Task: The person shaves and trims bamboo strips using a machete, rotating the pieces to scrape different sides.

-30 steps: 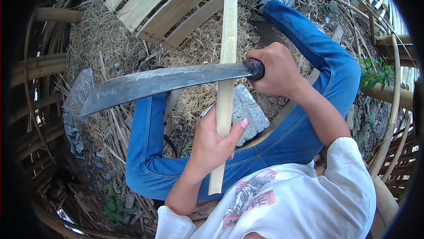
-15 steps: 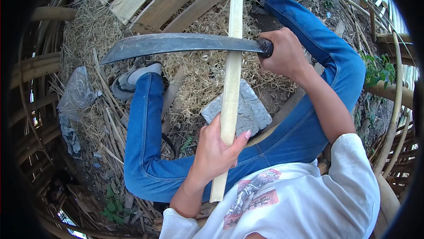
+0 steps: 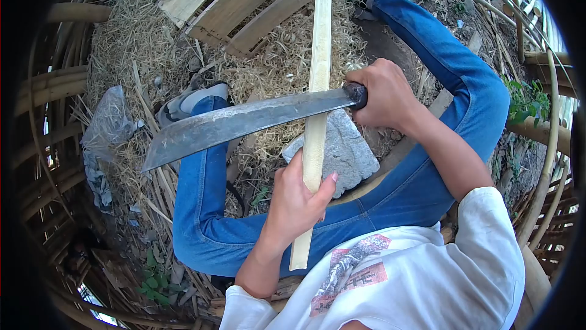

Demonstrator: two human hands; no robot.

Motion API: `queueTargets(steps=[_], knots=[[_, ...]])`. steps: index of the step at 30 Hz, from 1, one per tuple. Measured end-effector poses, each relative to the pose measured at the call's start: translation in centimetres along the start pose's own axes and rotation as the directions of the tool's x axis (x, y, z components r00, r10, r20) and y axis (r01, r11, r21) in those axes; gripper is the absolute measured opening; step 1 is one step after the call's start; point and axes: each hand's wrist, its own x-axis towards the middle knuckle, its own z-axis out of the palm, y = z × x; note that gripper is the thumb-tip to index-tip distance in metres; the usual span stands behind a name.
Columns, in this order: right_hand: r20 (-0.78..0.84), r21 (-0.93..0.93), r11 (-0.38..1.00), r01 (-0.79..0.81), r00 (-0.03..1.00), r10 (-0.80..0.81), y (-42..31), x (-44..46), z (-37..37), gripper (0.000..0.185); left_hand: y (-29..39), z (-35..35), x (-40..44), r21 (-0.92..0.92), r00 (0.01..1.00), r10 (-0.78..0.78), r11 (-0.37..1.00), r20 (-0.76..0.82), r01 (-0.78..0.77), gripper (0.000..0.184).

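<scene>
Head view, right hand (image 3: 386, 95) gripping a long knife (image 3: 244, 120), left hand (image 3: 297, 206) with fingers closed around a pale strip (image 3: 320, 55), knife crossing over it, stone (image 3: 349, 153) (greyish, rough) below.

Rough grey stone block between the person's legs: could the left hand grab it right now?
Probably not as it is: the left hand is wrapped around the long, pale, bamboo-like strip. The stone block looks close by, so freeing that hand might suffice.
</scene>
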Motion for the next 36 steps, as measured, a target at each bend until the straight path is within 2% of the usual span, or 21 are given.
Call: queueTargets(steps=[3, 6, 9, 10, 13, 17, 20, 28, 36], knots=[[0.08, -0.07, 0.994, -0.082, 0.993, 0.087, 0.3, 0.3, -0.6, 0.012, 0.0, -0.1, -0.4, -0.038, 1.0, -0.02, 0.999, 0.015, 0.02, 0.03], [-0.101, -0.062, 0.97, -0.236, 0.968, 0.229, 3.4, 1.4, -1.1, 0.014, 0.6, 0.0, -1.2, -0.074, 0.998, -0.049, 0.996, 0.051, 0.052, 0.029], [-0.117, -0.027, 0.949, -0.315, 0.944, 0.31, 5.5, 1.9, -2.7, 0.014, 0.6, 0.4, -1.1, -0.008, 0.998, -0.031, 0.999, 0.056, 0.031, 0.029], [-0.093, -0.019, 0.953, -0.302, 0.95, 0.299, 5.4, 2.0, -2.7, 0.014, 0.5, 0.6, -1.0, 0.029, 0.999, -0.022, 0.999, 0.045, 0.02, 0.029], [-0.019, 0.025, 0.966, -0.257, 0.966, 0.257, 3.8, 1.2, -1.6, 0.01, 0.1, 0.7, -0.6, -0.013, 1.0, -0.006, 1.0, 0.004, 0.006, 0.026], [0.093, 0.063, 0.992, -0.112, 0.99, 0.106, 1.8, 0.5, 0.1, 0.008, -0.1, 0.3, -0.3, -0.041, 0.999, -0.032, 0.999, -0.014, 0.032, 0.024], [0.172, 0.089, 0.992, -0.091, 0.982, 0.075, 0.6, 0.4, 0.3, 0.009, -0.7, 0.3, 0.0, -0.085, 1.0, -0.026, 0.996, -0.015, 0.025, 0.022], [0.238, 0.156, 0.986, -0.049, 0.971, 0.011, -0.5, -0.3, 0.5, 0.007, -0.9, -0.1, 0.2, -0.225, 1.0, -0.022, 0.974, 0.008, 0.024, 0.026], [0.294, 0.195, 0.979, -0.052, 0.956, -0.008, -1.4, -0.8, 0.1, 0.008, -1.3, -0.3, 0.6, -0.229, 0.999, -0.045, 0.972, 0.002, 0.044, 0.024]])
